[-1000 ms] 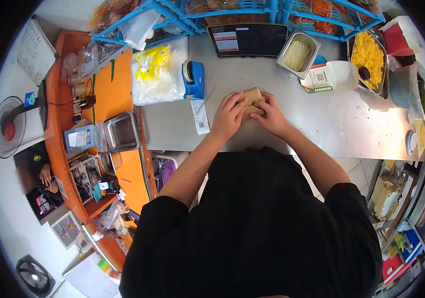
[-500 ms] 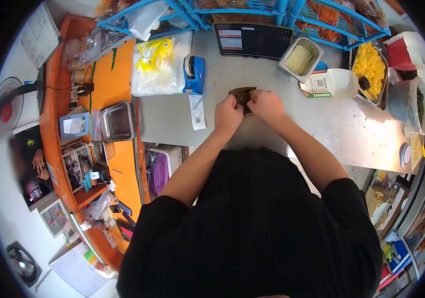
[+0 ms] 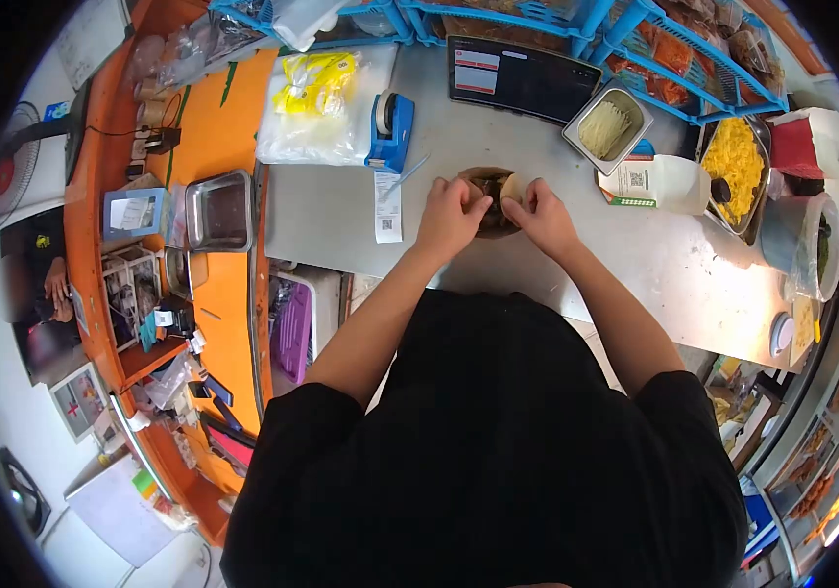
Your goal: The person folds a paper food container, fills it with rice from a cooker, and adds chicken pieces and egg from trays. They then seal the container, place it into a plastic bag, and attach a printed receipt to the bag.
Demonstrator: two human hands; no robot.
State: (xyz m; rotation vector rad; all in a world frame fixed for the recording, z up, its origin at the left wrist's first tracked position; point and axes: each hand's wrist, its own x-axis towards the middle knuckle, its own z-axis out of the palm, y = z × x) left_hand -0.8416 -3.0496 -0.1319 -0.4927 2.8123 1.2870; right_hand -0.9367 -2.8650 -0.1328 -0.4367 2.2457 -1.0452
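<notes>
Between my two hands, on the metal counter, is what looks like a brown paper bag [image 3: 495, 233] with its rounded mouth facing up and dark contents or shadow inside. My left hand [image 3: 451, 218] pinches its left edge, thumb against fingers. On the opposite side my right hand [image 3: 544, 218] is closed on the right edge, where a tan flap [image 3: 511, 186] stands up by the thumb. A printed receipt [image 3: 387, 211] and a thin pale stick lie on the counter to the left, below a blue tape dispenser [image 3: 392, 137].
A tablet [image 3: 522, 80] stands at the back under blue racks [image 3: 498, 22]. To the right are a metal tin of pale shreds [image 3: 605, 130], a white carton [image 3: 649, 183], a tray of yellow food [image 3: 735, 167] and a bucket [image 3: 799, 230]. Plastic bags [image 3: 321, 113] lie left. A co-worker's hand [image 3: 57, 284] shows far left.
The bag's mouth looks wider and rounder, and my hands are farther apart. The tan flap now shows by my right thumb. The whole view has shifted and turned slightly.
</notes>
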